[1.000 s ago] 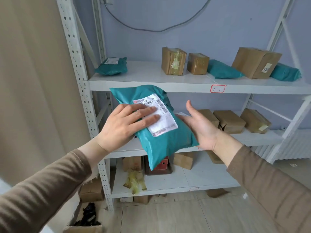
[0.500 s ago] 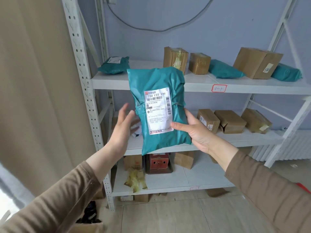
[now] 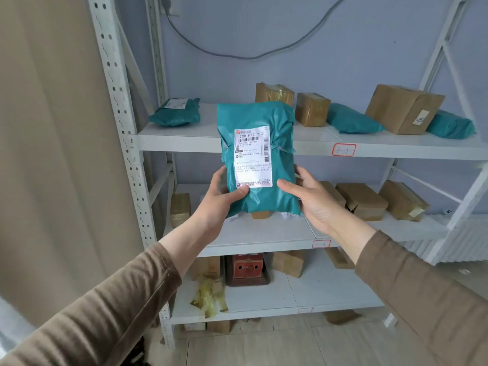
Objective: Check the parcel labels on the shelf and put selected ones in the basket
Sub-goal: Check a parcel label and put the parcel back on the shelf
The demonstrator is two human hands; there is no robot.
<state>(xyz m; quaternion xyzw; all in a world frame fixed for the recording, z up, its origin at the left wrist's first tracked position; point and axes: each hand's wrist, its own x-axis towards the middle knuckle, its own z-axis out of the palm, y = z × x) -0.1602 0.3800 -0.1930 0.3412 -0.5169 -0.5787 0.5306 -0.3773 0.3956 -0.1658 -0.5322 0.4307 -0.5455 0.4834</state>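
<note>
A beige curtain (image 3: 52, 154) hangs at the left. On the far blue wall (image 3: 330, 35) a grey cable (image 3: 237, 55) sags from a socket (image 3: 169, 5). A white radiator (image 3: 464, 241) stands at the right.

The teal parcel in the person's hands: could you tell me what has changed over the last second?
The teal parcel was turned from tilted to upright, its label now uncovered and facing the camera. The left hand left the label and now grips the lower left edge; the right hand closed on the lower right. The parcels on the shelf stayed put.
</note>
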